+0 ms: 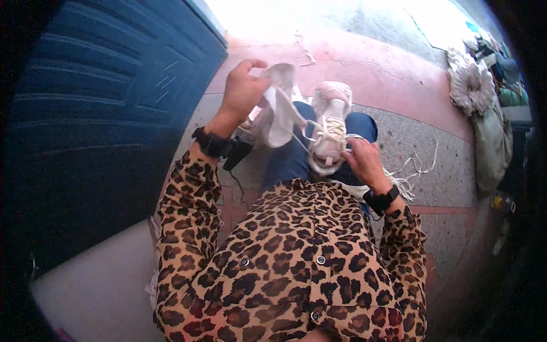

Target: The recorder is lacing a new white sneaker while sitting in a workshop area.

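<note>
A pale pink-white sneaker (pixel 329 149) rests across my lap, its toe pointing away from me and cream shoelaces (pixel 333 130) threaded loosely over its front. My right hand (pixel 366 162) is at the right of its collar, fingers pinched on a lace end. To the left, my left hand (pixel 246 90) is raised and closed on the edge of a curved white piece (pixel 279 122), which looks like an insole or shoe part; its exact kind is unclear. A loose strand of lace hangs between this piece and the sneaker.
A bundle of white laces (pixel 403 183) lies on the speckled floor to my right. Close on my left stands a blue panelled door (pixel 114 97). A dark object with a cord (pixel 239 149) is beside my left wrist. Sacks and bundled cloth (pixel 484 119) are piled at far right.
</note>
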`<state>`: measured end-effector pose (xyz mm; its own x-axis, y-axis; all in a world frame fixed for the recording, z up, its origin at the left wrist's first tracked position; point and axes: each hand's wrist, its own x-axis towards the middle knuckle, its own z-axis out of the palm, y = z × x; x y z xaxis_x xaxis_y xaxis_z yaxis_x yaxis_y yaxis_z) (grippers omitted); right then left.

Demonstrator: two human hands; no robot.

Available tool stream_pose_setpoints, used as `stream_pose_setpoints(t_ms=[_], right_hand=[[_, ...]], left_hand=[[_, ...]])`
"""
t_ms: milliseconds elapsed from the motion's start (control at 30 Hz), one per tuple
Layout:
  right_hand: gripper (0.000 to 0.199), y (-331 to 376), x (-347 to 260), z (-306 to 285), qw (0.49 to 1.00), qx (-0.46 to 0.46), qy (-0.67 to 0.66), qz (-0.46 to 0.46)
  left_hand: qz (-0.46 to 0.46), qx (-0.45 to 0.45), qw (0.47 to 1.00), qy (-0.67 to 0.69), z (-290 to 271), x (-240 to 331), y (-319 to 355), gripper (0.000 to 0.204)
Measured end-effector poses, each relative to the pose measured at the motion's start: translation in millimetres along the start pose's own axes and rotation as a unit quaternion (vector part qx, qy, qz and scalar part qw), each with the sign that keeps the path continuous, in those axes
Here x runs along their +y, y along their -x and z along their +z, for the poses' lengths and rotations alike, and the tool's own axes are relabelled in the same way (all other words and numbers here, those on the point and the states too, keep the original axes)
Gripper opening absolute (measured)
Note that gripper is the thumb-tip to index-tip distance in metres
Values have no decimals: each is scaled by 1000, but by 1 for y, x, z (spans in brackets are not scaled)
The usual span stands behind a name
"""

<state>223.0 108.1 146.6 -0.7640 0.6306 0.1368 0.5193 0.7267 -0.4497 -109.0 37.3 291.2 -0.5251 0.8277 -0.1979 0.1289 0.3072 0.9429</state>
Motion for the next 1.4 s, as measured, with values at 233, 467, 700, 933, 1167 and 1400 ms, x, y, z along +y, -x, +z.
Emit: stream_pose_setpoints(t_ms=[233,467,700,933,1167,1400], right_hand=[[63,-97,-150,0,985,-129,-67,-88],[58,-90,-146,-18,990,-44,-136,-18],[81,-101,-151,-9,973,50,-224,-13],[52,-112,-149,34,882,-92,-457,67],[41,-97,-81,52,749,-75,-611,244],[47,-82,-81,33,677,-56,-677,283]], left_hand=[[32,-73,996,-27,23,8,8,40],[-6,-13,997,73,-1,1,8,40],[11,-23,1000,15,1,11,8,42],[71,-68,995,-27,9,12,5,43],[-34,40,972,230,-48,-126,-13,22],[-3,-40,996,85,34,-256,26,28]])
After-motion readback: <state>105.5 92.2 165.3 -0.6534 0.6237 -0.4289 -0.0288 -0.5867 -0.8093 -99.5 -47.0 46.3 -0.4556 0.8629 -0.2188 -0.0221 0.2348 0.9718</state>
